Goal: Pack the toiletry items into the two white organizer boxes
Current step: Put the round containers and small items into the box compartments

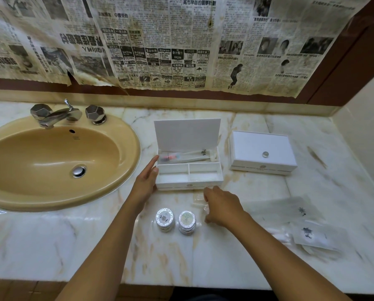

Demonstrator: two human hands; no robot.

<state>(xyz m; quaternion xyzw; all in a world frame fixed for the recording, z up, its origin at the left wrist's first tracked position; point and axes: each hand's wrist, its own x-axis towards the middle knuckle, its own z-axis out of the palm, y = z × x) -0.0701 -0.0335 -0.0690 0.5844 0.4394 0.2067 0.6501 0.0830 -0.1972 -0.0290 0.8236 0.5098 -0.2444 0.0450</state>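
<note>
An open white organizer box (189, 183) stands mid-counter, lid up. A wrapped toothbrush kit (186, 157) lies in its back compartment; both front compartments look empty. My left hand (145, 183) rests flat against the box's left side, fingers apart. My right hand (221, 206) hovers just in front of the box over a clear plastic packet (198, 199), fingers curled, holding nothing that I can see. A second white box (262, 152), lid closed with a clear knob, sits to the right. Two stacks of round foil-wrapped soaps (164, 220) (187, 221) stand in front.
A tan sink (51, 161) with chrome taps (57, 114) fills the left of the marble counter. Several clear sachets with dark logos (305, 231) lie at the right. Newspaper covers the wall behind. The counter's front edge runs along the bottom.
</note>
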